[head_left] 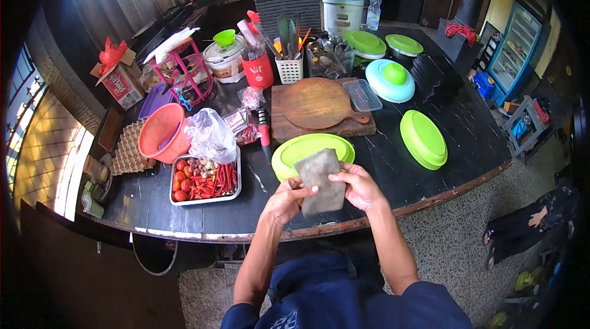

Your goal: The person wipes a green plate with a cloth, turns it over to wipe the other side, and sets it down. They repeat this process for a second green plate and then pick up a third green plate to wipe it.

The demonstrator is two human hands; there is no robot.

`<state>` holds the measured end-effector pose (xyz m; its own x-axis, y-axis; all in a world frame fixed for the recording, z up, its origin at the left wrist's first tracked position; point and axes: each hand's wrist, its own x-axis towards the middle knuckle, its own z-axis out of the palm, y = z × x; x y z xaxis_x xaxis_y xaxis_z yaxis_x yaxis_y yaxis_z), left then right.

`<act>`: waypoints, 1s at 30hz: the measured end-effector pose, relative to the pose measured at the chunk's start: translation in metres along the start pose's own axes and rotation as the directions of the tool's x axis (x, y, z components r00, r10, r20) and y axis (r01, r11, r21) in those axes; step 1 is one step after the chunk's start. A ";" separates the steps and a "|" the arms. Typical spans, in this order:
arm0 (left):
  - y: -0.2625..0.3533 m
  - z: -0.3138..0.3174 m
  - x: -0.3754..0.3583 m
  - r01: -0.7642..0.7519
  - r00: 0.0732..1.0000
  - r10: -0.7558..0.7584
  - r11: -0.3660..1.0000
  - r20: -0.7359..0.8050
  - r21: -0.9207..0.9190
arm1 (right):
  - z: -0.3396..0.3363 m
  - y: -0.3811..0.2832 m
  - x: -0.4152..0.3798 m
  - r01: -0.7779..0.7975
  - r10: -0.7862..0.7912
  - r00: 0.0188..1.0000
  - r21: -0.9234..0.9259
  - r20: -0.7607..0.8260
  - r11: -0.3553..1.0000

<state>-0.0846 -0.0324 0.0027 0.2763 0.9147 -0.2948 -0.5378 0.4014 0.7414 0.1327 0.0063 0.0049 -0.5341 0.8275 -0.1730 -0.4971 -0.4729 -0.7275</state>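
Note:
A folded grey cloth is held up between my two hands, over the near edge of the black table. My left hand grips its left side, thumb lying across the front. On the opposite side my right hand pinches the upper right edge. Just behind the cloth lies a green oval plate, partly hidden by it. A second green oval dish rests farther right. To the left is a metal tray of red chillies, tomatoes and shallots.
A round wooden board lies on a cutting board behind the plate. Left are an orange basket, a plastic bag and an egg carton. Utensil holders and a water dispenser stand behind. Another person is at right.

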 end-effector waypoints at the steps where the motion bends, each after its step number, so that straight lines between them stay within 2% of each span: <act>1: -0.001 -0.001 0.001 0.080 0.997 -0.081 0.997 0.008 0.017 | 0.002 0.002 0.000 -0.014 0.013 0.999 -0.007 -0.036 1.000; 3: -0.005 -0.003 0.003 0.079 0.997 -0.079 0.997 -0.022 -0.005 | 0.004 0.002 -0.002 -0.028 0.027 0.997 -0.013 -0.078 1.000; 5: -0.008 -0.008 0.006 0.017 0.997 -0.026 0.993 -0.077 -0.117 | 0.010 -0.003 -0.007 -0.032 0.019 0.999 -0.364 -0.040 0.931; 6: -0.003 -0.005 0.005 0.009 0.998 -0.016 0.993 -0.062 -0.117 | 0.007 -0.007 -0.009 -0.012 0.020 1.000 -0.501 0.010 0.865; 7: 0.001 -0.001 0.001 0.008 0.998 -0.016 0.993 -0.062 -0.118 | 0.007 -0.010 -0.010 -0.012 0.020 1.000 -0.502 0.010 0.865; 9: 0.015 0.013 -0.014 -0.187 0.982 0.190 0.972 -0.004 0.140 | 0.013 -0.022 -0.014 0.084 -0.057 0.996 -0.523 0.068 0.848; 10: 0.033 0.033 -0.032 -0.296 0.955 0.288 0.918 0.070 0.263 | 0.038 -0.035 -0.026 0.242 -0.193 0.970 -0.467 0.150 0.851; 11: 0.046 0.049 -0.047 -0.502 0.865 0.455 0.790 0.214 0.351 | 0.056 -0.046 -0.044 0.396 -0.328 0.918 -0.532 0.221 0.748; 13: 0.062 0.048 -0.075 -0.738 0.672 0.605 0.499 0.428 0.454 | 0.087 -0.068 -0.083 0.639 -0.493 0.767 -0.553 0.410 0.535; 15: 0.085 0.062 -0.079 -0.777 0.592 0.568 0.590 0.572 0.218 | 0.102 -0.094 -0.082 0.797 -0.432 0.604 -0.524 0.670 0.301; 16: 0.105 0.062 -0.073 -0.843 0.514 0.513 0.451 0.687 0.293 | 0.105 -0.097 -0.078 0.809 -0.453 0.577 -0.552 0.679 0.203; 17: 0.104 0.058 -0.068 -0.833 0.528 0.500 0.460 0.686 0.306 | 0.100 -0.093 -0.072 0.771 -0.460 0.629 -0.579 0.626 0.266; 19: 0.101 0.057 -0.061 -0.766 0.623 0.473 0.529 0.623 0.365 | 0.077 -0.086 -0.053 0.722 -0.450 0.690 -0.584 0.567 0.371; 20: 0.100 0.055 -0.054 -0.780 0.615 0.462 0.478 0.640 0.404 | 0.072 -0.077 -0.051 0.586 -0.395 0.807 -0.517 0.439 0.624; 21: 0.093 0.046 -0.048 -0.777 0.618 0.461 0.482 0.637 0.404 | 0.062 -0.072 -0.045 0.582 -0.392 0.810 -0.518 0.436 0.626; 23: 0.080 0.029 -0.041 -0.634 0.758 0.382 0.621 0.528 0.461 | 0.044 -0.066 -0.036 0.526 -0.345 0.847 -0.542 0.404 0.656; 25: 0.074 0.025 -0.038 -0.591 0.792 0.375 0.672 0.482 0.447 | 0.041 -0.063 -0.035 0.478 -0.322 0.875 -0.529 0.363 0.702; 27: 0.072 0.018 -0.033 -0.429 0.865 0.307 0.864 0.397 0.265 | 0.034 -0.055 -0.030 0.471 -0.367 0.867 -0.311 0.338 0.826; 28: 0.069 0.021 -0.032 -0.393 0.856 0.294 0.905 0.425 0.166 | 0.026 -0.048 -0.025 0.453 -0.374 0.843 -0.136 0.387 0.881; 29: 0.066 0.023 -0.032 -0.394 0.856 0.295 0.904 0.425 0.165 | 0.023 -0.041 -0.024 0.453 -0.373 0.843 -0.137 0.388 0.881; 30: 0.061 0.024 -0.033 -0.441 0.851 0.302 0.855 0.429 0.274 | 0.020 -0.034 -0.024 0.403 -0.386 0.842 0.036 0.376 0.914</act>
<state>-0.1073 -0.0389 0.0719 0.4145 0.8801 0.2318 -0.3634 -0.0735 0.9287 0.1485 -0.0032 0.0467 -0.5150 0.7658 0.3851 -0.6948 -0.1098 -0.7108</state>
